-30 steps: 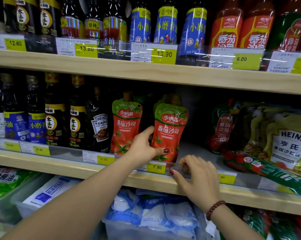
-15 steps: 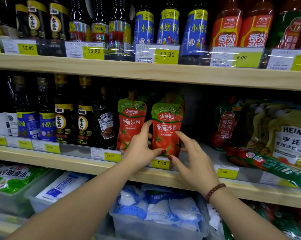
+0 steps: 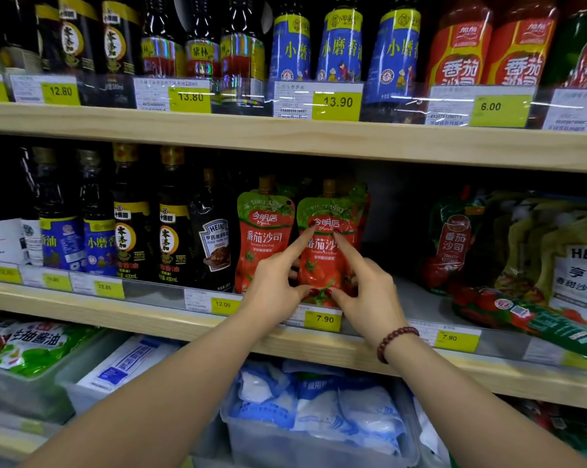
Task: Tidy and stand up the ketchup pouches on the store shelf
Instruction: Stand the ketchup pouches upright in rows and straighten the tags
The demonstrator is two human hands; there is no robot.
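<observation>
Both index fingers have risen onto the pouch's face since the previous frame. Shelf (image 3: 170, 320) carries the right ketchup pouch (image 3: 320, 265) upright beside the left ketchup pouch (image 3: 265, 231); left hand (image 3: 273, 287) and right hand (image 3: 369, 293) hold the former, thumbs meeting at its base, other fingers curled at its edges.
</observation>
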